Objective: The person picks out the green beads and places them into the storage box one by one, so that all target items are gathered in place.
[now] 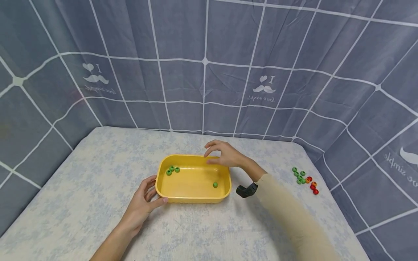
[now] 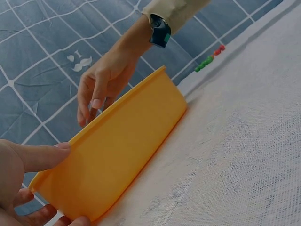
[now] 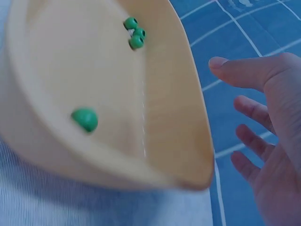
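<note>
- Yellow tray (image 1: 192, 185): an oblong, round-cornered vessel at the middle of the table, its long sides facing twelve and six o'clock; its centre serves as the centre of the dial in the head view.
- Three green beads (image 1: 171, 169): grouped close together on the tray floor toward ten o'clock.
- Single green bead (image 1: 215, 185): on the tray floor just past three o'clock, well apart from the group.
- Left hand (image 1: 138, 208): at eight o'clock, gripping the tray by its end, thumb over the near rim and fingers along the outer wall.
- Right hand (image 1: 226, 154): at two o'clock, raised by the far corner; the right-wrist view shows a moderately wide gap between thumb and loosely bent fingers, with nothing held.
- Dark wristband (image 1: 246, 190) and beige sleeve (image 1: 287, 214): on the right arm, which enters from five o'clock.
- Loose beads: a cluster on the table at three o'clock, well apart from the tray; green beads (image 1: 296, 174) lie toward its ten o'clock, red beads (image 1: 312, 187) toward its four, orange beads (image 1: 307, 181) between.
- Pale floral tablecloth (image 1: 98, 174): beneath all.
- Blue-grey curtain (image 1: 183, 79): white-gridded, behind the table at twelve.
</note>
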Motion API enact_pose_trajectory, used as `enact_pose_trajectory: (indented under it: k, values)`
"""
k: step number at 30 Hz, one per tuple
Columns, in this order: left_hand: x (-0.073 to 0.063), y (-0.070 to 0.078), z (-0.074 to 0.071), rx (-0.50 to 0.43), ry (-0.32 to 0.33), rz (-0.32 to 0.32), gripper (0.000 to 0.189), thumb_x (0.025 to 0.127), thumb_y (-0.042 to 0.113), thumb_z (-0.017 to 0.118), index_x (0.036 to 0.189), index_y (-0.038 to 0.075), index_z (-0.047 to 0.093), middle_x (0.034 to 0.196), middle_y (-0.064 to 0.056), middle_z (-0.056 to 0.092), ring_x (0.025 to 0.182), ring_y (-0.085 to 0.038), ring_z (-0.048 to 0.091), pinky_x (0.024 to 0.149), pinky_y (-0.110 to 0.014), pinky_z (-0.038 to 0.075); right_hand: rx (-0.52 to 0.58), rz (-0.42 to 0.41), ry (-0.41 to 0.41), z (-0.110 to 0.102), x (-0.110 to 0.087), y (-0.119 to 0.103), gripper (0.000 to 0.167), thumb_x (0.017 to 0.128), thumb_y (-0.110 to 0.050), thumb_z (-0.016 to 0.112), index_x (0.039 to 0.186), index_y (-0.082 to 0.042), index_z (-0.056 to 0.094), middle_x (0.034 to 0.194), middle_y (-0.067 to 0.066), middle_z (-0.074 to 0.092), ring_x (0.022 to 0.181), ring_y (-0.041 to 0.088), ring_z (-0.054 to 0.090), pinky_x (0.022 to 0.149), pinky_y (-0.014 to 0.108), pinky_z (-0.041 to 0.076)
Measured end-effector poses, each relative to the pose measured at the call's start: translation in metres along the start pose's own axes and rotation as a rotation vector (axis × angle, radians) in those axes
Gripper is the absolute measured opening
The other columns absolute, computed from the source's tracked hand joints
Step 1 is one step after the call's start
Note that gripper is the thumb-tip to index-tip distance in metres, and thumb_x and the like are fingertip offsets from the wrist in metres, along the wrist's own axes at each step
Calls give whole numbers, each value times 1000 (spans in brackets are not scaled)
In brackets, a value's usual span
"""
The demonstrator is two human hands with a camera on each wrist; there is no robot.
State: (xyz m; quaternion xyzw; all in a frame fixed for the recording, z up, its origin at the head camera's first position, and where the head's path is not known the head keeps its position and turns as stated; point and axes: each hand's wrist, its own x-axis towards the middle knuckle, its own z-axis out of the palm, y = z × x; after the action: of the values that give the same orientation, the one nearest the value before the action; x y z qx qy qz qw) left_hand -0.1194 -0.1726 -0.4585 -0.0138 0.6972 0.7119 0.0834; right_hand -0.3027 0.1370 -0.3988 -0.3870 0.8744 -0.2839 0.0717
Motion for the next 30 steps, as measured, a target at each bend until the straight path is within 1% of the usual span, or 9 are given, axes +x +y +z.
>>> enact_pose_trajectory:
  k: [9, 15, 21, 24, 30]
  values:
    - [1, -2, 0, 9, 9, -4, 94, 90, 9, 83, 162, 10, 21, 163, -14, 26, 150, -37, 29, 107, -32, 49, 20, 88, 58, -14, -32, 19, 20, 92, -23, 81, 109, -12, 80, 141, 11, 58, 135, 34, 48, 111, 59, 43]
    - [1, -4, 0, 0, 7, 2, 95, 90, 9, 83, 161, 9, 21, 163, -15, 25, 150, -37, 28, 106, -31, 50, 43, 122, 92, -21, -55, 35, 22, 93, -20, 80, 112, -10, 79, 141, 13, 57, 134, 37, 49, 108, 62, 45]
    - [1, -6, -1, 0, 4, 8, 94, 90, 9, 84, 161, 10, 22, 163, -14, 26, 150, -37, 29, 106, -32, 50, 58, 162, 141, -29, -79, 47, 21, 92, -15, 81, 112, -7, 79, 141, 16, 56, 135, 39, 48, 110, 63, 41]
    - [1, -6, -1, 3, 1, 12, 93, 90, 9, 83, 161, 10, 23, 163, -14, 25, 150, -37, 29, 107, -33, 49, 54, 189, 155, -32, -91, 52, 23, 92, -15, 81, 113, -5, 78, 142, 18, 56, 136, 41, 47, 111, 64, 40]
    - [1, -6, -1, 8, 4, 11, 92, 90, 8, 82, 161, 10, 23, 163, -14, 25, 150, -37, 28, 108, -34, 49, 46, 232, 192, -41, -111, 60, 23, 94, -17, 80, 113, -5, 78, 142, 19, 55, 135, 42, 47, 111, 65, 40]
